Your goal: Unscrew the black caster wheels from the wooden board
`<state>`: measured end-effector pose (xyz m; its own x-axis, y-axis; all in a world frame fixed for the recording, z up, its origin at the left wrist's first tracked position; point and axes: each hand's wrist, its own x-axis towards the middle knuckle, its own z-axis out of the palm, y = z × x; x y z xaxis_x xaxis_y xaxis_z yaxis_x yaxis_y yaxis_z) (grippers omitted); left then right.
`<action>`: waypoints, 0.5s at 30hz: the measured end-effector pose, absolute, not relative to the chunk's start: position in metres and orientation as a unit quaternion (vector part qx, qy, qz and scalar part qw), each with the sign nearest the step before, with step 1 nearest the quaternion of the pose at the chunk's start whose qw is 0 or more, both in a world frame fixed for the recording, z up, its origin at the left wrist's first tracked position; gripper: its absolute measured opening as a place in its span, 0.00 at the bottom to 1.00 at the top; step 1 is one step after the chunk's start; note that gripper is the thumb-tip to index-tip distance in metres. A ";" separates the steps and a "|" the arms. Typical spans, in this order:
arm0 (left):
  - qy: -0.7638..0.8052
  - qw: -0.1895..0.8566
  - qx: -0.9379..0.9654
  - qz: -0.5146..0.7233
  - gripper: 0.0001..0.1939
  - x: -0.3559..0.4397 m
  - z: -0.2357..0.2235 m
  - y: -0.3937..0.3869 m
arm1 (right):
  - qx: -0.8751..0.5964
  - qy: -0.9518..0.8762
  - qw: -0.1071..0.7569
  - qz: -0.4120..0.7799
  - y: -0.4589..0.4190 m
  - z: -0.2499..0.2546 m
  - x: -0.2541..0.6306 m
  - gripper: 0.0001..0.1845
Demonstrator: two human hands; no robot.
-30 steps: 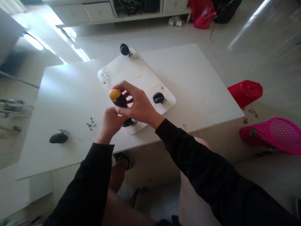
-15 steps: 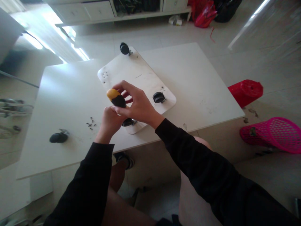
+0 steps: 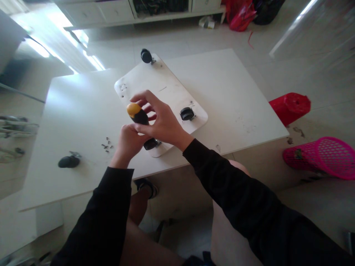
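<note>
My right hand (image 3: 165, 120) is closed around a screwdriver (image 3: 138, 113) with a yellow and black handle, its index finger lifted off the grip. The tool leans, handle end up; its shaft and tip are hidden. My left hand (image 3: 129, 142) is curled below the handle, against the right thumb; its fingers and what they hold are hidden. Under both hands lies a white board (image 3: 149, 79), with a black caster (image 3: 150, 144) at its near corner, partly covered. Other casters stand on the far corner (image 3: 146, 56) and right corner (image 3: 187, 113). The left corner shows bare holes.
On the white table (image 3: 222, 92), several small screws (image 3: 107, 145) and a loose caster (image 3: 69, 161) lie left of my hands. A red roll (image 3: 290, 108) and a pink mesh basket (image 3: 318, 157) are on the floor at right. A white cabinet (image 3: 113, 13) stands beyond.
The screwdriver handle has shifted and tilted slightly. My right index finger has risen away from it. My left hand has stayed nearly in place, and the board has not visibly moved.
</note>
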<state>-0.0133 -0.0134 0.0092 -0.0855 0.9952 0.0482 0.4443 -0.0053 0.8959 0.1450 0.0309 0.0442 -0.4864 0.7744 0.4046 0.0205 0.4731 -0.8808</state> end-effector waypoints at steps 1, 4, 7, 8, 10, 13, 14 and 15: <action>0.609 0.330 0.598 0.404 0.13 -0.013 0.009 -0.013 | -0.277 -0.743 0.426 0.436 0.031 0.044 0.145 0.26; 0.588 0.295 0.632 0.410 0.16 -0.014 0.007 -0.013 | -0.288 -0.750 0.417 0.425 0.030 0.045 0.144 0.22; 0.560 0.302 0.644 0.425 0.19 -0.016 0.005 -0.012 | -0.278 -0.752 0.429 0.415 0.029 0.044 0.144 0.21; 0.554 0.306 0.645 0.429 0.20 -0.016 0.005 -0.012 | -0.275 -0.751 0.438 0.411 0.029 0.044 0.144 0.21; 0.555 0.304 0.643 0.432 0.20 -0.017 0.006 -0.012 | -0.268 -0.747 0.454 0.406 0.028 0.043 0.144 0.22; 0.588 0.288 0.630 0.417 0.14 -0.018 0.007 -0.013 | -0.260 -0.741 0.472 0.401 0.029 0.042 0.143 0.21; 0.599 0.284 0.627 0.410 0.13 -0.018 0.007 -0.014 | -0.262 -0.740 0.473 0.400 0.029 0.041 0.143 0.21; 0.605 0.281 0.624 0.408 0.13 -0.018 0.007 -0.014 | -0.264 -0.740 0.473 0.399 0.029 0.041 0.143 0.21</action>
